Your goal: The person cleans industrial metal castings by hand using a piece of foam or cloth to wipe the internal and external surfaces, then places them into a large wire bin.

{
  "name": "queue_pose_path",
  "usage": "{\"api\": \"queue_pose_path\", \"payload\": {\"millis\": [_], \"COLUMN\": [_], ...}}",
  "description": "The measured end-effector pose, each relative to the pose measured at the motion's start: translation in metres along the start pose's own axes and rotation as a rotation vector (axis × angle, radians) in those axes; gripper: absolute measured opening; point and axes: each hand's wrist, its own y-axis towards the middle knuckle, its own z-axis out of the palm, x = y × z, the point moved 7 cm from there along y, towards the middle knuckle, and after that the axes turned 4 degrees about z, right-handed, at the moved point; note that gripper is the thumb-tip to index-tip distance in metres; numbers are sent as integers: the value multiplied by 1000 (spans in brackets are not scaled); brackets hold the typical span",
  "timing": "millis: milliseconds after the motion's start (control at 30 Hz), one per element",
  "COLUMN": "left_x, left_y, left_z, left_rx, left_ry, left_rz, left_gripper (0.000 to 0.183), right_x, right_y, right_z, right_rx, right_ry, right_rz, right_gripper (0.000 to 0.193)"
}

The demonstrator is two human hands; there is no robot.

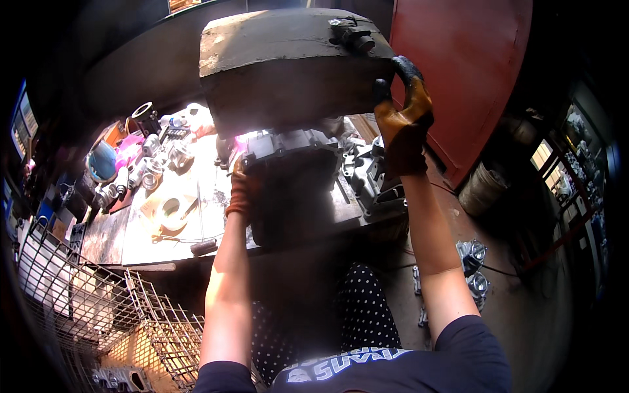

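Note:
My left hand (pixel 241 188), in a dark orange glove, is at the left edge of a grey metal casting (pixel 288 145) on the bench. Its fingers close on that edge and are partly hidden. The casting's near side is in deep shadow. My right hand (pixel 407 121), in an orange glove with blackened fingertips, is raised at the right corner of a large block-shaped stand (pixel 288 92). Its thumb and fingers are apart in a curve, with nothing visible between them. On top of the stand lies a small dark metal part (pixel 354 36), just left of the right hand's fingertips.
More metal castings (pixel 373 173) lie right of the held one. Tape rolls (pixel 173 213), metal cylinders (pixel 152 173) and a blue container (pixel 103 160) crowd the bench's left. A wire basket (pixel 85 295) stands lower left. Machined parts (pixel 473 268) and a pale drum (pixel 483 190) are right.

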Motion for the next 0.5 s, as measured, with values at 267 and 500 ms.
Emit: {"api": "queue_pose_path", "payload": {"millis": [267, 500], "left_x": [20, -175], "left_y": [0, -58], "left_z": [-34, -36], "left_rx": [0, -521], "left_ry": [112, 731], "left_rz": [-74, 346], "left_gripper": [49, 50], "right_x": [-2, -38], "right_y": [34, 59], "right_z": [32, 49], "right_rx": [45, 215], "right_ry": [379, 324], "right_rz": [153, 258], "right_gripper": [30, 37]}}
